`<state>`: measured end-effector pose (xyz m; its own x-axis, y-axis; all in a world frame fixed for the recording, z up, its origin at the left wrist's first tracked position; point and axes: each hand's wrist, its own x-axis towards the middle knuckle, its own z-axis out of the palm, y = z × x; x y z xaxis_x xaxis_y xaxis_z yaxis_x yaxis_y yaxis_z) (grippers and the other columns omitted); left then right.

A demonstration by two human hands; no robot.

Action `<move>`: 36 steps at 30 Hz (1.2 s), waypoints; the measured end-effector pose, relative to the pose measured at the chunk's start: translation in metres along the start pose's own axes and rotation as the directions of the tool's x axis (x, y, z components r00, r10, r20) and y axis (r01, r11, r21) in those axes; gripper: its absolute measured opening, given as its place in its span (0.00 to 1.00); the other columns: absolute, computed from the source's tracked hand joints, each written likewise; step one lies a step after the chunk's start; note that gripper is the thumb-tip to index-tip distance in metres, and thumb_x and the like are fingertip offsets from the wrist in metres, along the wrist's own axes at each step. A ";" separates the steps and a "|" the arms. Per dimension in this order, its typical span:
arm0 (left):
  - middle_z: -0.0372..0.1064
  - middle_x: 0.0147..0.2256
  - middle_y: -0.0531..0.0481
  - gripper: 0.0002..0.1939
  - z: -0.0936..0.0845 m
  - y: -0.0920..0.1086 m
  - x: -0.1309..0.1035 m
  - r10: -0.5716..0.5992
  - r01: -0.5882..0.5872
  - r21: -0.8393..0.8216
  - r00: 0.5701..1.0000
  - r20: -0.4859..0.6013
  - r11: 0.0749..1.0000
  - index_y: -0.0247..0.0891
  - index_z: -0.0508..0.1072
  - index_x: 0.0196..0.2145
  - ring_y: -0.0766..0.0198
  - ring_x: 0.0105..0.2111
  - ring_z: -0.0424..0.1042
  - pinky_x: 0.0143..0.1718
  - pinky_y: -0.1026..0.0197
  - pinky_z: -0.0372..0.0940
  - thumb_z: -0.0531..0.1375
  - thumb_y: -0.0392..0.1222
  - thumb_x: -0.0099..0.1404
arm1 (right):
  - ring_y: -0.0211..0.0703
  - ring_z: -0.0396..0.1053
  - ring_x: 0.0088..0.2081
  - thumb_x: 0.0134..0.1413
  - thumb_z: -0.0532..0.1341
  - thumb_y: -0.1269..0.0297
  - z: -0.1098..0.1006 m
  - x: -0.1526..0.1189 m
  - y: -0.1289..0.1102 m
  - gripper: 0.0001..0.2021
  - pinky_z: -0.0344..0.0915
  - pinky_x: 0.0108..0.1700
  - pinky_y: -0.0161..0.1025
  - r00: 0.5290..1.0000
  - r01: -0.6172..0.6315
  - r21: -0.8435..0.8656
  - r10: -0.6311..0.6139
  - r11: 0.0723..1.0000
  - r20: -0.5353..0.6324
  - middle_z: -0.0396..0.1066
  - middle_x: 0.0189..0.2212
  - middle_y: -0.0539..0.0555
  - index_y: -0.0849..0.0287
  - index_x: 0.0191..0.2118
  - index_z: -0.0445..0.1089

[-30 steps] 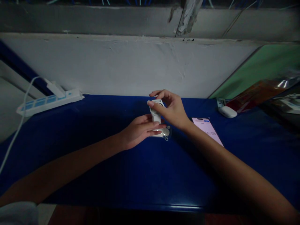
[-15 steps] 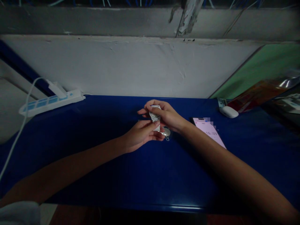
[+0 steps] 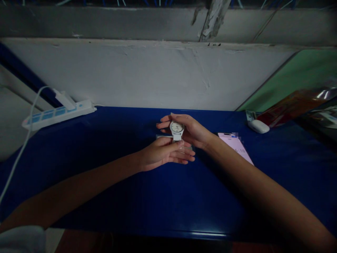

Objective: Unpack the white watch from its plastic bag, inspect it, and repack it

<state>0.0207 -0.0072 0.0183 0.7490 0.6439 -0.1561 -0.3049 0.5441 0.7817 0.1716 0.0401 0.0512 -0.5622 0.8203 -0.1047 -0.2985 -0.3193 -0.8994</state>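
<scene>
A white wristwatch [image 3: 177,127] with a pale round dial is between my two hands above the blue table, its dial turned up. My left hand [image 3: 162,153] pinches the lower strap under its thumb, while its other fingers stretch to the right. Around the watch's far side curls my right hand [image 3: 193,130], thumb at the top edge and fingers reaching left behind the case. How firmly these fingers grip is partly hidden. Behind my left hand, the edge of a clear flat item [image 3: 160,136] shows on the table.
A white power strip [image 3: 59,114] with a plugged-in charger and cable lies at the left. To the right are a lit phone [image 3: 235,146], a white rounded object [image 3: 258,126] and a reddish-brown shiny package [image 3: 289,105]. A white wall [image 3: 147,75] bounds the blue table's [image 3: 168,200] back.
My right thumb has moved off the watch face, so the dial now shows. My left fingers have straightened and spread, and the small shiny oval piece beside them is now out of sight.
</scene>
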 end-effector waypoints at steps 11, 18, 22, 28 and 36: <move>0.77 0.41 0.35 0.13 0.008 -0.002 -0.006 -0.063 0.062 -0.014 0.996 -0.062 0.998 0.29 0.76 0.41 0.53 0.43 0.78 0.53 0.47 0.65 0.66 0.44 0.66 | 0.47 0.75 0.49 0.63 0.47 0.37 0.007 -0.006 -0.011 0.33 0.68 0.54 0.43 0.996 -0.041 0.065 0.036 0.997 0.084 0.79 0.44 0.60 0.60 0.36 0.79; 0.78 0.39 0.36 0.17 0.007 -0.004 -0.004 -0.063 0.061 -0.031 0.994 -0.085 0.998 0.28 0.77 0.38 0.54 0.41 0.78 0.50 0.51 0.67 0.68 0.48 0.63 | 0.49 0.74 0.50 0.62 0.46 0.37 0.004 -0.004 -0.012 0.34 0.68 0.54 0.45 0.996 -0.065 0.143 0.055 0.988 0.069 0.77 0.48 0.62 0.62 0.44 0.76; 0.78 0.38 0.36 0.16 0.007 -0.005 -0.003 -0.076 0.073 -0.040 0.993 -0.092 0.997 0.28 0.77 0.37 0.55 0.40 0.78 0.50 0.51 0.67 0.67 0.48 0.64 | 0.48 0.75 0.48 0.62 0.47 0.37 0.005 -0.003 -0.010 0.32 0.70 0.52 0.44 0.997 -0.074 0.169 0.068 0.983 0.042 0.77 0.48 0.62 0.61 0.45 0.74; 0.78 0.38 0.36 0.16 0.005 -0.006 -0.004 -0.087 0.084 -0.028 0.991 -0.106 0.996 0.29 0.76 0.38 0.54 0.40 0.79 0.50 0.50 0.66 0.66 0.49 0.65 | 0.47 0.76 0.46 0.62 0.48 0.37 0.004 -0.001 -0.008 0.31 0.70 0.52 0.44 0.995 -0.086 0.139 0.080 0.986 0.052 0.78 0.46 0.62 0.61 0.43 0.75; 0.78 0.36 0.37 0.17 0.005 -0.005 -0.004 -0.098 0.097 -0.015 0.987 -0.127 0.995 0.29 0.76 0.37 0.55 0.37 0.79 0.48 0.50 0.68 0.63 0.49 0.68 | 0.45 0.77 0.42 0.66 0.48 0.43 0.002 0.001 -0.006 0.28 0.72 0.49 0.40 0.993 -0.122 0.138 0.120 0.983 0.018 0.79 0.43 0.62 0.62 0.42 0.76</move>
<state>0.0225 -0.0153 0.0182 0.6944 0.6507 -0.3071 -0.2399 0.6118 0.7537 0.1715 0.0415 0.0573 -0.6077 0.7674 -0.2044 -0.3315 -0.4790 -0.8128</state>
